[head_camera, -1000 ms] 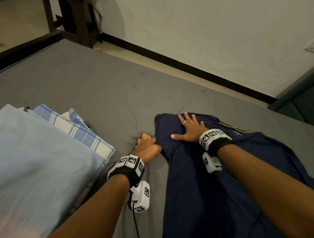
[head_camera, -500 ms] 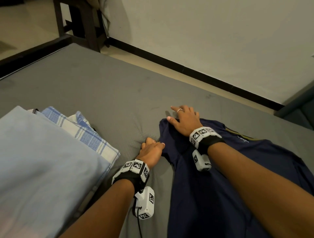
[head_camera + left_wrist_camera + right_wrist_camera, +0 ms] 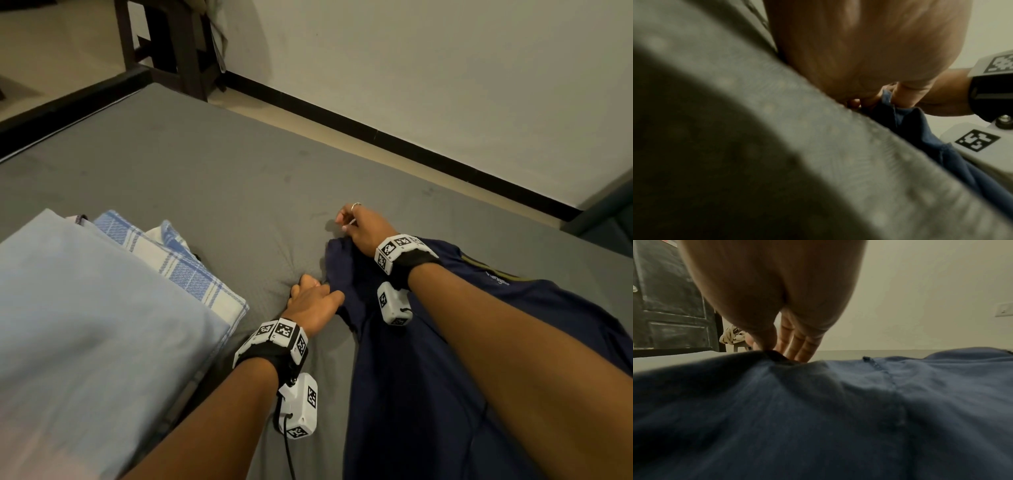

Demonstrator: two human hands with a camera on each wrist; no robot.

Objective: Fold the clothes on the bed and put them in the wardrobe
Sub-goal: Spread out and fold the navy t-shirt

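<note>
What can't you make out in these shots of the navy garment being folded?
- Navy garment: the near end is cut off by the bottom edge of the head view.
- Left hand: fingertips hidden under the hand; the left wrist view is blurred.
- Logo: too small to read.
- Folded pile: the lower items are covered by the top cloth.
- Wardrobe: not in any view.

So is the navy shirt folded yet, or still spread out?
Still mostly spread: the navy shirt lies across the grey bed, with the left hand and right hand pinching one end.
</note>
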